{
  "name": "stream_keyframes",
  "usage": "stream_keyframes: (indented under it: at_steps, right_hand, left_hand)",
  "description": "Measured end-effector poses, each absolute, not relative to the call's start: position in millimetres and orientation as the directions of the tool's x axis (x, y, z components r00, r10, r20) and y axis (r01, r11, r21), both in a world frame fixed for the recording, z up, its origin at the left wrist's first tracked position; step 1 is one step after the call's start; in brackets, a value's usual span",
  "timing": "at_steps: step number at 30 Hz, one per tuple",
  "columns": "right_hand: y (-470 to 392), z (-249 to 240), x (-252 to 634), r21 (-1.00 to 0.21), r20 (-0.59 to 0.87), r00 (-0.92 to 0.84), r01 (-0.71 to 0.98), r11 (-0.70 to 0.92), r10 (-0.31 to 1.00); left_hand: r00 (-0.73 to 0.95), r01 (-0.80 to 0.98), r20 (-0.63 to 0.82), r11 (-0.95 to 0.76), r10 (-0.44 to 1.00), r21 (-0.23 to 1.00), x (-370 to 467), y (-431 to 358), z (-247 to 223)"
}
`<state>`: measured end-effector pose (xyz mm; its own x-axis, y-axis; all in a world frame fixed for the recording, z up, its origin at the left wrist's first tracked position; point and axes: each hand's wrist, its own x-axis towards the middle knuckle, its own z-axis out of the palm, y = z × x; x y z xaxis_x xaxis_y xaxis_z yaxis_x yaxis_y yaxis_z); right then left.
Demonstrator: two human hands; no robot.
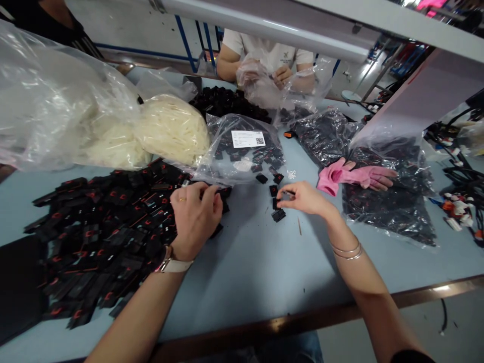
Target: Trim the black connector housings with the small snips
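Observation:
My left hand [196, 214], with a ring and a watch, is over the right edge of a heap of black plastic connector pieces with red-orange parts [109, 222]. Its fingers curl downward, and their tips and anything between them are hidden. Farther right, my right hand [304, 198] pinches a small dark plastic connector piece [288, 195] between thumb and fingers. Right by those fingertips a few loose black connectors [279, 216] lie in a short column on the blue-grey table [245, 262].
A labelled clear bag of black parts [245, 146] lies ahead, beside bags of cream-coloured pieces [172, 126]. Pink gloves [355, 177] rest on bagged black parts [393, 212] at right. Across the table a person [264, 65] handles a plastic bag. Cables [469, 176] sit far right.

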<state>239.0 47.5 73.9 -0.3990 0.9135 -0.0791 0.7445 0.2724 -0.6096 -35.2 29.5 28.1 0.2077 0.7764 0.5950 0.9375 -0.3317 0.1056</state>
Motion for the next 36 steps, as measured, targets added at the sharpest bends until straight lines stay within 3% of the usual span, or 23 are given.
stream_keyframes:
  at_steps: [3,9,15,19,21,23,25,27,36]
  right_hand:
    - [43.5,71.1,236.4,-0.579,-0.193,-0.491,0.756,0.305,0.85]
    - [40.6,63.9,220.7,-0.606,-0.201,-0.548,0.721,0.336,0.812]
    - [31.2,66.8,200.0,-0.663,-0.078,-0.584,0.636,0.396,0.808]
    - [29.3,65.4,196.0,-0.745,-0.071,-0.621,0.553,0.373,0.78]
    - [34.4,63.3,201.8,-0.812,-0.048,-0.549,0.508,0.288,0.834]
    - [44.1,59.5,214.6,-0.837,0.036,-0.321,0.508,0.204,0.946]
    - [56.6,54.0,233.1,-0.776,0.184,-0.033,0.609,0.166,0.982]
    - [68.9,47.5,253.2,-0.677,0.268,0.113,0.728,0.103,0.957]
    - [89.6,23.2,277.8,-0.284,0.094,0.098,0.957,-0.067,0.991]
  left_hand:
    - [0.302,0.869,0.573,-0.467,0.762,0.164,-26.4,24.1,27.0]
    - [0.53,0.656,0.426,-0.672,0.734,0.342,-8.4,13.9,20.3]
    - [0.609,0.561,0.344,-0.695,0.715,0.45,0.4,10.3,9.8]
    - [0.603,0.525,0.341,-0.681,0.721,0.511,0.4,10.3,4.2]
    - [0.594,0.519,0.345,-0.674,0.727,0.526,0.2,10.5,2.4]
    - [0.591,0.533,0.346,-0.675,0.729,0.511,0.5,10.6,1.3]
    - [0.594,0.555,0.344,-0.68,0.727,0.478,1.3,10.8,0.7]
    - [0.599,0.576,0.337,-0.683,0.727,0.449,2.2,11.0,0.2]
    - [0.62,0.607,0.328,-0.701,0.712,0.375,2.5,12.2,-2.5]
